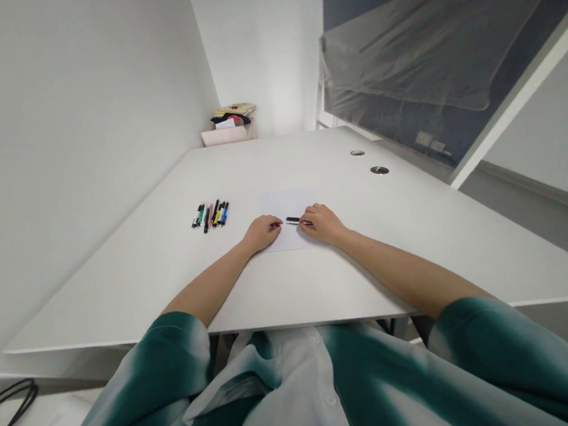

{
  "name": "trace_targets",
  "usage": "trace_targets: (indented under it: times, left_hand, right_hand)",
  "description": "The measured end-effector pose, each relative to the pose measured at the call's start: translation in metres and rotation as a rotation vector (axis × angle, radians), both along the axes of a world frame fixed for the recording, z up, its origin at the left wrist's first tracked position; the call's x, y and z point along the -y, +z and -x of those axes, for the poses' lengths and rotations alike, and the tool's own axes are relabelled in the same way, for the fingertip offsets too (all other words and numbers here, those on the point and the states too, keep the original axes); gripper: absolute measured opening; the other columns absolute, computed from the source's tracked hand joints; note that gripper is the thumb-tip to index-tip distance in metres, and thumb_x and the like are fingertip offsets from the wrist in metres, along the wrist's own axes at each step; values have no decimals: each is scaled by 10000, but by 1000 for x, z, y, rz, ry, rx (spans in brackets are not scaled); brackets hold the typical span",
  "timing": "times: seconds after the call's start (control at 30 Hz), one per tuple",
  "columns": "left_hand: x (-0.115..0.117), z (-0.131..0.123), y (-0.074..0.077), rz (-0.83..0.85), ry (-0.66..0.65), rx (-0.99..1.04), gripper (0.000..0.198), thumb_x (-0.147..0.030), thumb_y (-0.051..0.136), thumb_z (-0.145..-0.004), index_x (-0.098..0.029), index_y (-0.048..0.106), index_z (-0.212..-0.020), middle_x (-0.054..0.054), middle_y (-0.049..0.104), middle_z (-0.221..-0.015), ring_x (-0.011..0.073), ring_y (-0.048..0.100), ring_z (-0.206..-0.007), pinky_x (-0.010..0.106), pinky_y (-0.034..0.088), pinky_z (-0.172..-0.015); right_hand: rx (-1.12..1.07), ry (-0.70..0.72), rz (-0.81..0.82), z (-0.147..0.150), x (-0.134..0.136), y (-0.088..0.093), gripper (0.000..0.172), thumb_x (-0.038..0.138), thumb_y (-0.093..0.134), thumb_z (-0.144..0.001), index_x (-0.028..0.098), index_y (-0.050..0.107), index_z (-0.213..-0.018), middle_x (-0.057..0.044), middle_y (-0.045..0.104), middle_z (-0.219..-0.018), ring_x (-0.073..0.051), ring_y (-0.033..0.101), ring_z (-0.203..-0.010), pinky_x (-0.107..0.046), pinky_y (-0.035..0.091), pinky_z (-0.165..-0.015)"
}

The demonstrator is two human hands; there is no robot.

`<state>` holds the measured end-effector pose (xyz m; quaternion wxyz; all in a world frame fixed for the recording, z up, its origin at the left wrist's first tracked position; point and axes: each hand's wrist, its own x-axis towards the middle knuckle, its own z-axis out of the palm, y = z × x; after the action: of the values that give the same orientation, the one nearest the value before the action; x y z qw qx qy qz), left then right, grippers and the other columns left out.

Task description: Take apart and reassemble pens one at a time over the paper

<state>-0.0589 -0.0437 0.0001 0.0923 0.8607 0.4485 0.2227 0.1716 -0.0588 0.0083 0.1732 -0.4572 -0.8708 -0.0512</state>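
A sheet of white paper (291, 239) lies on the white table, under both hands. My left hand (264, 232) rests at the paper's left side, fingers curled together around a small dark or reddish thing too small to name. On the right side, my right hand (320, 223) pinches a thin dark pen (293, 223) that points left toward my left hand. Just above that pen, a short black piece (293, 219) lies on the paper near my right fingertips.
Several colored pens and markers (211, 215) lie in a group left of the paper. A pink box (225, 135) with bags and cloth stands at the far edge of the table (279, 166). Two round holes (379, 170) are at the right. Black cables (11, 406) lie lower left.
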Motion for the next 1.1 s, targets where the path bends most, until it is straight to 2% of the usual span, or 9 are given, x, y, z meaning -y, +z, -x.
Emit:
trace_targets:
  times: [0.13, 0.37, 0.53, 0.67, 0.83, 0.97, 1.1]
  left_hand:
    - [-1, -1, 1, -2, 5, -19, 200, -242, 587, -848, -183, 743, -957, 70, 722, -970, 215, 647, -959, 384, 504, -960]
    - [-2, -1, 5, 61, 48, -23, 204, -262, 609, -817, -188, 770, -917, 72, 722, -941, 217, 653, -910, 373, 520, -921]
    - [-7, 3, 5, 67, 107, 30, 304, -303, 648, -799, -185, 744, -1062, 70, 712, -1025, 213, 645, -936, 371, 514, -941]
    - [-16, 23, 5, 8, 208, 94, 298, -293, 555, -873, -174, 714, -1096, 81, 691, -1088, 205, 631, -984, 377, 500, -974]
    - [-30, 48, -2, -52, 253, 0, 305, -219, 479, -899, -163, 714, -1085, 109, 677, -1169, 232, 599, -1137, 412, 439, -1076]
    - [-33, 49, -8, -18, 276, -124, 392, -214, 396, -943, -164, 664, -1225, 122, 628, -1326, 238, 532, -1283, 414, 389, -1131]
    - [-31, 46, -10, 30, 311, -211, 416, -295, 419, -955, -180, 622, -1300, 137, 562, -1425, 262, 482, -1350, 427, 376, -1140]
  right_hand:
    - [-6, 2, 9, -1, 0, 2, 244, 254, 553, -917, 148, 768, -956, -121, 692, -927, -241, 565, -913, -328, 356, -782]
    - [-19, 1, 0, -2, -1, -2, 245, 259, 546, -920, 151, 764, -946, -116, 689, -921, -237, 561, -901, -325, 348, -773]
    - [-67, -23, -30, -5, -4, 1, 275, 273, 514, -936, 146, 758, -930, -118, 688, -903, -237, 563, -884, -337, 362, -800]
    - [-170, -111, -36, -23, -12, 6, 287, 259, 491, -932, 142, 752, -925, -124, 688, -929, -249, 569, -915, -351, 382, -843]
    - [-236, -261, -2, -53, -28, -1, 306, 243, 483, -918, 133, 740, -1041, -135, 685, -1040, -265, 575, -999, -364, 406, -920]
    - [-164, -412, 117, -62, -34, -10, 362, 276, 502, -921, 141, 711, -1185, -153, 658, -1201, -288, 576, -1094, -373, 423, -949]
    - [-79, -429, 151, -60, -32, -12, 355, 301, 509, -927, 182, 727, -1180, -149, 639, -1270, -306, 583, -1112, -397, 441, -944]
